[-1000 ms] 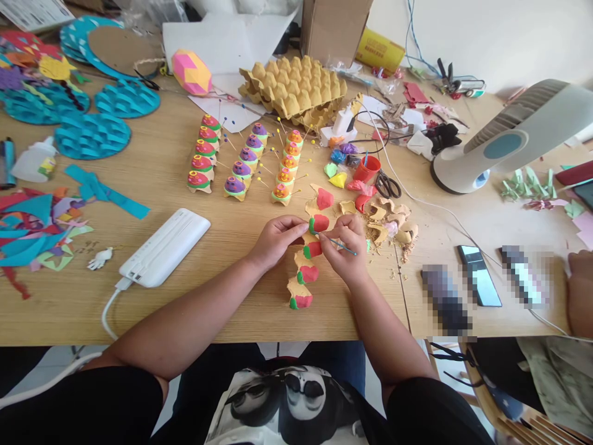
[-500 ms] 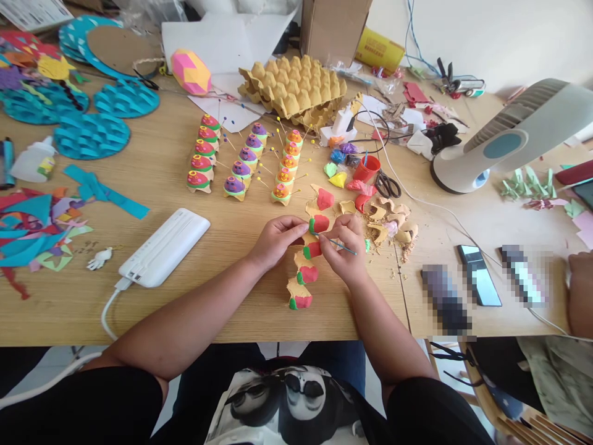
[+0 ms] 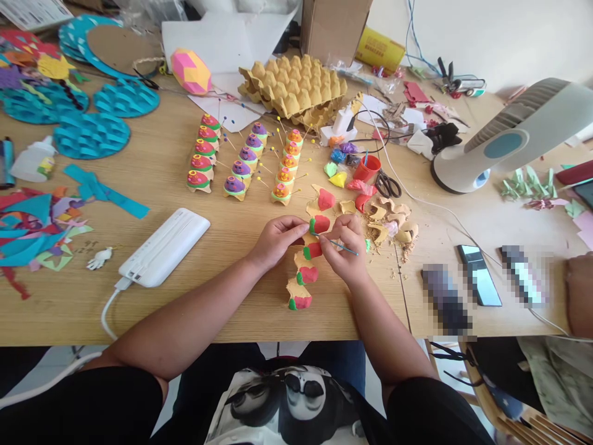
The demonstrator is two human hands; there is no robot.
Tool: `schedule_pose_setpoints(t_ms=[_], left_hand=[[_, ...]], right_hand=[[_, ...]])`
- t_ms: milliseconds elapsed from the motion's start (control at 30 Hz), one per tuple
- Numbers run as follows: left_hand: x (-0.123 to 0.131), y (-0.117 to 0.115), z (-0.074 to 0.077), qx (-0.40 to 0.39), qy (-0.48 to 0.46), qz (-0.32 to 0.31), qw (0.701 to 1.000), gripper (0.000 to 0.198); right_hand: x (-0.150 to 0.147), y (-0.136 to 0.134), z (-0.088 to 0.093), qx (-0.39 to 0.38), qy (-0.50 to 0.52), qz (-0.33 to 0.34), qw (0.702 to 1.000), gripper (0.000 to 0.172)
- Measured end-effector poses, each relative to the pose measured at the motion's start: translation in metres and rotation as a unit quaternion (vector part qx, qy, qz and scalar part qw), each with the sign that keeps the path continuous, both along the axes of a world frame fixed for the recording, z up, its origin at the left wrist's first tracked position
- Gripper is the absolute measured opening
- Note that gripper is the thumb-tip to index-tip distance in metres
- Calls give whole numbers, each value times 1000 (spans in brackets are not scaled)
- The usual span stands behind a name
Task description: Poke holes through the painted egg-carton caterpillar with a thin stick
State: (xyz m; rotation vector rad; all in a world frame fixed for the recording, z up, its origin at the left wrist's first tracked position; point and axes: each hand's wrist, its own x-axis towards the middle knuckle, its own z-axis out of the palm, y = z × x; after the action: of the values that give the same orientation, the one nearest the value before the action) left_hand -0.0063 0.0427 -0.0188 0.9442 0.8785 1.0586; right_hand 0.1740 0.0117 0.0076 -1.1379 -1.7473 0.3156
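A strip of egg-carton cups painted red and green lies on the wooden table in front of me. My left hand pinches the strip from the left at a cup near its upper end. My right hand is closed on a thin blue paintbrush, its tip against the same red and green cup.
Three finished painted cup strips with pins stand behind. Beside them are an egg tray, a red cup, scissors, carton scraps, a white power bank, a fan, phones and another person's arm.
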Motion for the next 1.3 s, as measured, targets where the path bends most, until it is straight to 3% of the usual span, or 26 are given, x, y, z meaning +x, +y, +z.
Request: schedule_pose_setpoints(t_ms=[1133, 1300], left_hand=[[-1, 1, -3, 5, 0, -11, 1000, 30], [-1, 1, -3, 7, -1, -11, 1000, 30]], right_hand=[[-3, 0, -2, -6, 22, -32, 999, 16], [-2, -2, 0, -7, 41, -1, 999, 16]])
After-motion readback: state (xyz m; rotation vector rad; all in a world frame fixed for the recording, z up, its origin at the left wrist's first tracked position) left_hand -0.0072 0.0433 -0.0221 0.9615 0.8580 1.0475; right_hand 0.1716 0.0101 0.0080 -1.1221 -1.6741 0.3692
